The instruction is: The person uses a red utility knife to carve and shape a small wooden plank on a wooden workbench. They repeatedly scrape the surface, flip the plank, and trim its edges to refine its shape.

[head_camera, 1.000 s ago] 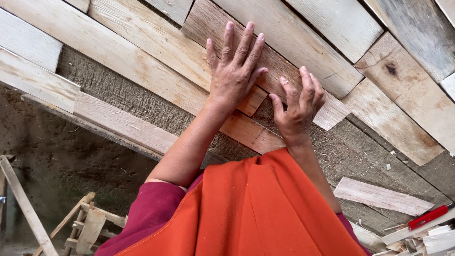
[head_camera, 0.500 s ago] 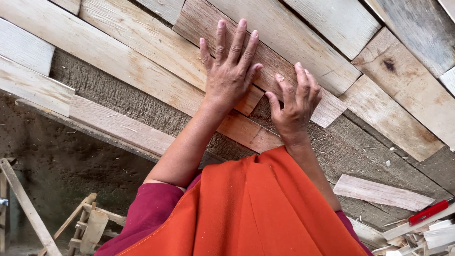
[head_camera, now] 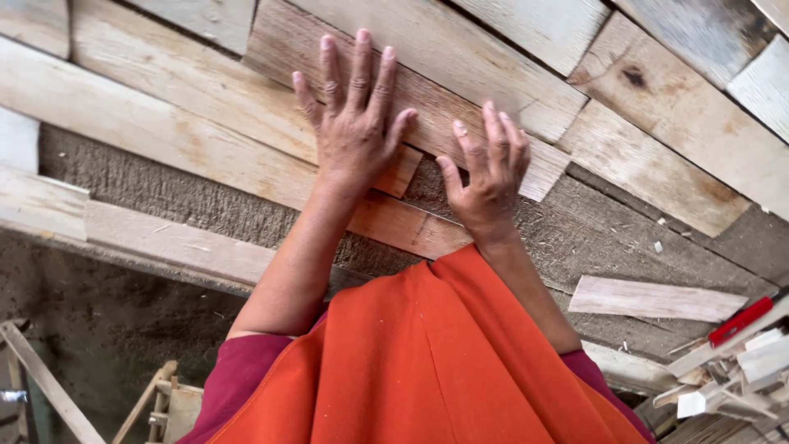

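My left hand (head_camera: 353, 115) lies flat, fingers spread, on a brownish wooden plank (head_camera: 288, 41) that runs diagonally among other boards. My right hand (head_camera: 489, 173) rests just to its right, fingers apart, with the fingertips on the same plank near its cut end (head_camera: 546, 168) and the palm over the rough grey surface below. Neither hand grips anything. A long pale plank (head_camera: 164, 140) lies right below the brown one, passing under my left wrist. My orange garment (head_camera: 427, 362) fills the lower middle of the view.
More pale boards (head_camera: 657, 156) lie side by side to the right. A loose short board (head_camera: 657, 298), a red-handled tool (head_camera: 740, 321) and wood offcuts (head_camera: 740, 374) sit at lower right. Wooden frame pieces (head_camera: 164, 403) stand at lower left on rough grey ground (head_camera: 164, 205).
Both hands stay flat on the same plank. The view has shifted a little, so the hands and boards sit slightly further left and up.
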